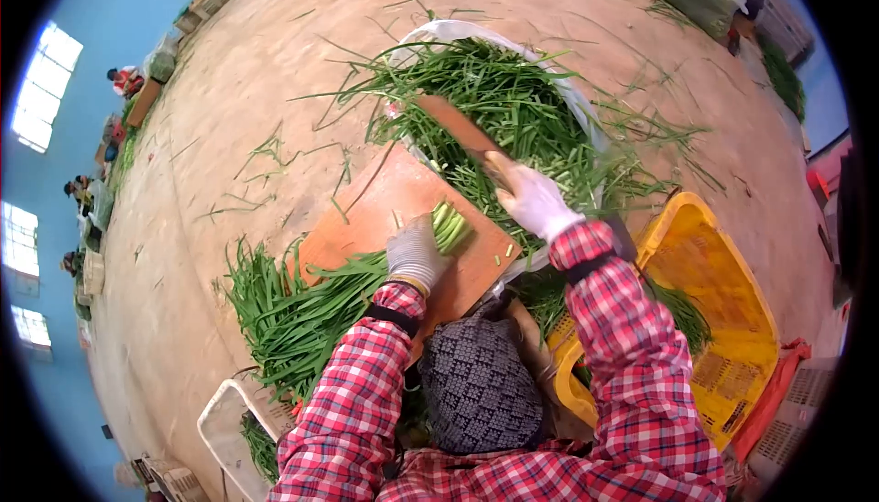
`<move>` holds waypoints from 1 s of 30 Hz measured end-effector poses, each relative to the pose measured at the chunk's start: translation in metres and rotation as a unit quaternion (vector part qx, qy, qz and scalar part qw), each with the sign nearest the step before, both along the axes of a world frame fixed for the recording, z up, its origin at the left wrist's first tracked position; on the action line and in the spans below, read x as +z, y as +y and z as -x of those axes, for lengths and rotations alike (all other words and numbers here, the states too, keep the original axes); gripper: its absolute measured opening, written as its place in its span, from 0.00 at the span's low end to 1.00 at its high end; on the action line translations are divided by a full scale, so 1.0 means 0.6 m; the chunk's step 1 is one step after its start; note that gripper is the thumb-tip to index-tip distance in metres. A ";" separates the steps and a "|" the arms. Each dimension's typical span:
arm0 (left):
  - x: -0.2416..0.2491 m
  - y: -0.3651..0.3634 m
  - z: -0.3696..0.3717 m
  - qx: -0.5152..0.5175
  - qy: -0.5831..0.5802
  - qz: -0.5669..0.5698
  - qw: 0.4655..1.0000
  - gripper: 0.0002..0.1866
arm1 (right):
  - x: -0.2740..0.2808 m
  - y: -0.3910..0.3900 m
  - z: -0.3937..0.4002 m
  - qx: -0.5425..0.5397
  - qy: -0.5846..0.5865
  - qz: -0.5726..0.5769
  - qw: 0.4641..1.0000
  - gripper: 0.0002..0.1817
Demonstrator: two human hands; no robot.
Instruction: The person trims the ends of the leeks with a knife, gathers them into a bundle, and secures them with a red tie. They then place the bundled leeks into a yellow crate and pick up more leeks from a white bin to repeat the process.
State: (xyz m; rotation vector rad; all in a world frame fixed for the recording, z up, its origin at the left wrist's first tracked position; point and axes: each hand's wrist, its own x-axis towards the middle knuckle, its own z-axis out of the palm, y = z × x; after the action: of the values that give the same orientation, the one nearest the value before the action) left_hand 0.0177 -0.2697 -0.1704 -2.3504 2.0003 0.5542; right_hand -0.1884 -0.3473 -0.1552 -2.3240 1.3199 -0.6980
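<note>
My left hand (pixel 419 253), in a striped glove, is wrapped round a bunch of green stalks (pixel 311 305) with long flat leaves, perhaps garlic chives. The pale cut ends stick out to the right of my fingers; the leaves hang off the left side of an orange-brown cutting board (pixel 357 213). My right hand (pixel 536 198), in a white glove, grips the handle of a wide-bladed knife (pixel 455 125), held up beyond the board and slightly blurred. Small cut pieces (pixel 503 255) lie near the board's right corner.
Past the board, a white-rimmed container (pixel 586 113) is heaped with loose greens (pixel 494 90). A yellow crate (pixel 732 319) stands at right, a white crate (pixel 224 429) at lower left. Scattered leaves litter the floor (pixel 238 126). Other people (pixel 128 81) sit along the left wall.
</note>
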 end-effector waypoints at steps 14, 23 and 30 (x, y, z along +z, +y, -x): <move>0.048 0.319 -0.031 0.243 0.498 0.077 0.829 0.12 | -0.048 -0.096 -0.268 0.266 0.169 -0.065 0.947 0.35; -0.071 0.383 -0.042 0.452 0.858 -0.041 0.240 0.25 | 0.012 0.060 -0.393 0.385 0.301 -0.316 0.814 0.59; -0.075 0.376 -0.053 0.404 0.891 0.124 0.168 0.25 | -0.005 0.099 -0.389 0.449 0.341 -0.285 0.775 0.53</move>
State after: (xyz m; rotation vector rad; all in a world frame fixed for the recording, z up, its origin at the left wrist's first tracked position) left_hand 0.0496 -0.0439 -0.2151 0.4979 0.3771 -1.3629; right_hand 0.0451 -0.2877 -0.1584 -2.3027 0.3330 0.8049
